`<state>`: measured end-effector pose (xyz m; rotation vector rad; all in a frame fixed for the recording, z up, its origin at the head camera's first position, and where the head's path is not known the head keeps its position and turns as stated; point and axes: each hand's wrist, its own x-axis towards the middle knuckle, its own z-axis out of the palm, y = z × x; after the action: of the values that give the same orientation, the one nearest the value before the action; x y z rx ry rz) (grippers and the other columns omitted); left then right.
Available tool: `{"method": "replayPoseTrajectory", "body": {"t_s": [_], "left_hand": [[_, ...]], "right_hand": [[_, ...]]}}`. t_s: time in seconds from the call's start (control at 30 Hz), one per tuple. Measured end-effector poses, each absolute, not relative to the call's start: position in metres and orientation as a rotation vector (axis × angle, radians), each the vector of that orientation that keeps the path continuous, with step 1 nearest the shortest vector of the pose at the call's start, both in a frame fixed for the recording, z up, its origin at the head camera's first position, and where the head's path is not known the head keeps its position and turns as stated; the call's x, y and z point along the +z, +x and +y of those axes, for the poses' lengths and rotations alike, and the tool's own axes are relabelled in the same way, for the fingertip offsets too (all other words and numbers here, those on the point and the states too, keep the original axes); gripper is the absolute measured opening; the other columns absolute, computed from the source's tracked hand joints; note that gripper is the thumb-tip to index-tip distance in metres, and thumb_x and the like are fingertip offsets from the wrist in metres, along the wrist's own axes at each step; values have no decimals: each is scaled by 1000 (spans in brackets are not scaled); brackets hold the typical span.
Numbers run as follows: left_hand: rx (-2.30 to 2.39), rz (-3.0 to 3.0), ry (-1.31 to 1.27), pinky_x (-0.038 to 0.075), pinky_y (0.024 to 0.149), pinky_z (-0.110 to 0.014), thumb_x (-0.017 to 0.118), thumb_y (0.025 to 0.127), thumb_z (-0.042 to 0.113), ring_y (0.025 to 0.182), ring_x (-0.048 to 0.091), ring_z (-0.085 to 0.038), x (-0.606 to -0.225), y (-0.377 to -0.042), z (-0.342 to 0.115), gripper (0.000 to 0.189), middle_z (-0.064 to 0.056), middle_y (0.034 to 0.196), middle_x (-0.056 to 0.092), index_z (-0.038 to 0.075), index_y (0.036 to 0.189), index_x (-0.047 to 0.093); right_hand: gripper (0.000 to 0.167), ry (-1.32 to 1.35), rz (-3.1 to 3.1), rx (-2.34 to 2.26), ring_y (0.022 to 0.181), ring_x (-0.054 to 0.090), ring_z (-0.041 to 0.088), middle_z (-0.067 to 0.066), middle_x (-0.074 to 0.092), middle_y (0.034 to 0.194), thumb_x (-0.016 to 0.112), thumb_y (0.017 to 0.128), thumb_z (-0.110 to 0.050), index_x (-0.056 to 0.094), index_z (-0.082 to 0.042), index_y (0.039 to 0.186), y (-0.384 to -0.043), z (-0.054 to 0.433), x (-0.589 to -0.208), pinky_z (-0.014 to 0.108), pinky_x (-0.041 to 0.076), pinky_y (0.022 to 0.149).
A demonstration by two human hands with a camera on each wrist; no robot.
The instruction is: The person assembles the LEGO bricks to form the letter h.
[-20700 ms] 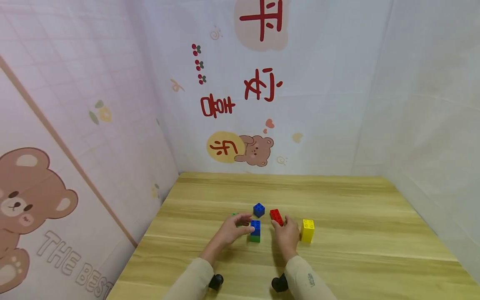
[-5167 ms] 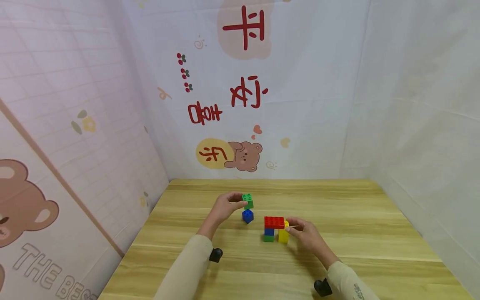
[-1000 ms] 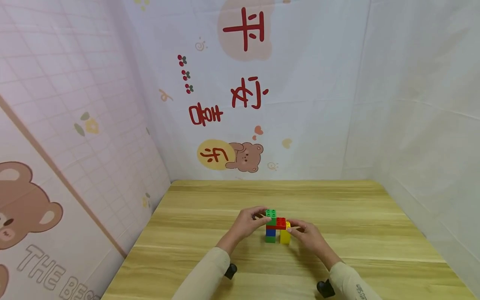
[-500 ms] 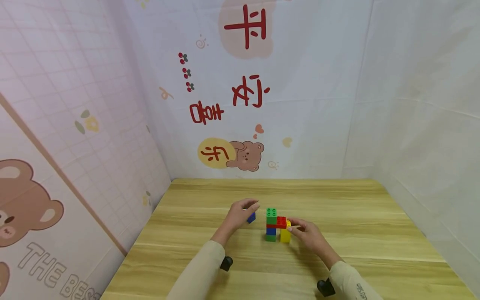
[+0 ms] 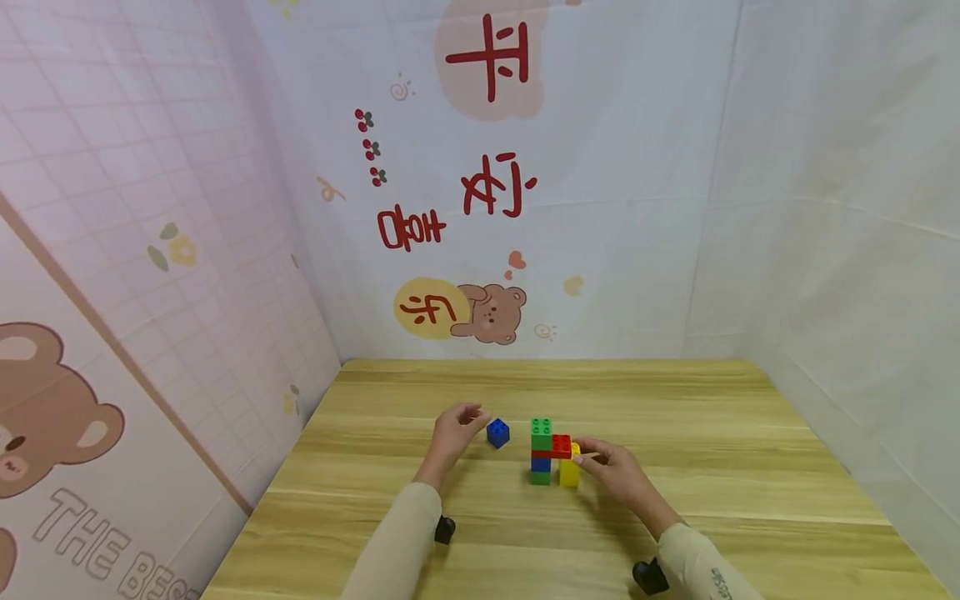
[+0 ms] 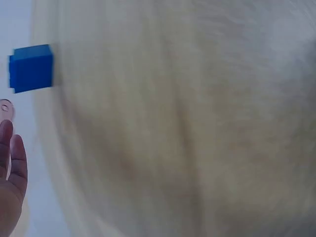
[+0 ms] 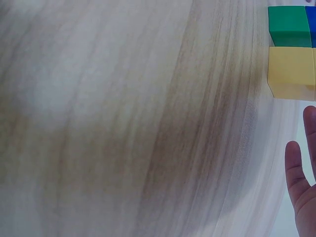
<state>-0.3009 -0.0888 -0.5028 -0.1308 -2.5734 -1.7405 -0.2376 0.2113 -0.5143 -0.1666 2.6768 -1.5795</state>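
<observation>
My left hand (image 5: pixel 452 435) is just left of a loose blue building block (image 5: pixel 498 433), fingers relaxed and holding nothing. That blue block also shows in the left wrist view, apart from the fingers (image 6: pixel 18 163). My right hand (image 5: pixel 618 471) holds the top of the yellow block (image 5: pixel 569 473) between thumb and index finger. A red block (image 5: pixel 561 445) lies as a bridge from the yellow block to a blue block (image 5: pixel 541 461) on a green block (image 5: pixel 540 478). Another green block (image 5: pixel 542 433) stands on the red block's left end.
A wood-grain table (image 5: pixel 675 408) carries the blocks. White printed cloth (image 5: pixel 615 208) rises behind it and at both sides. A black wrist mount (image 5: pixel 445 530) hangs by the left sleeve, and another mount (image 5: pixel 649 576) by the right.
The left hand has let go of the green block atop the red one and moved left past the loose blue block. The right hand has stayed at the yellow block.
</observation>
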Motion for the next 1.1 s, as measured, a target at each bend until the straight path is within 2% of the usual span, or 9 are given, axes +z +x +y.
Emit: {"method": "replayPoseTrajectory", "body": {"t_s": [0.2,0.33,0.73,1.1], "left_hand": [[-1751,-2560,-76,51,91,-45,73,93,26,108,61,-30,-522,-300,-90,45,-15,119,65,1,129,63],[-1771,-2566,-55,50,92,-46,74,91,24,108,61,-31,-530,-301,-88,48,-19,122,64,-2,129,62],[-1692,-2627,-53,51,91,-46,79,87,24,104,64,-30,-540,-303,-77,48,-14,115,66,-2,125,64],[-1562,-2681,-65,53,83,-43,80,86,20,91,63,-23,-537,-308,-72,27,-8,99,68,3,105,70]], "right_hand": [[36,-177,2664,-1594,104,64,27,11,65,124,66,97,-23,66,-10,131,-237,211,-514,41,54,86],[37,-178,2661,-1598,104,64,26,12,65,124,67,96,-23,66,-9,130,-236,210,-514,40,54,85],[35,-186,2659,-1600,105,64,27,11,65,125,65,97,-21,66,-9,130,-234,211,-515,42,53,88],[36,-156,2668,-1598,103,64,25,8,66,122,67,96,-24,67,-13,130,-238,211,-516,42,53,88]]}}
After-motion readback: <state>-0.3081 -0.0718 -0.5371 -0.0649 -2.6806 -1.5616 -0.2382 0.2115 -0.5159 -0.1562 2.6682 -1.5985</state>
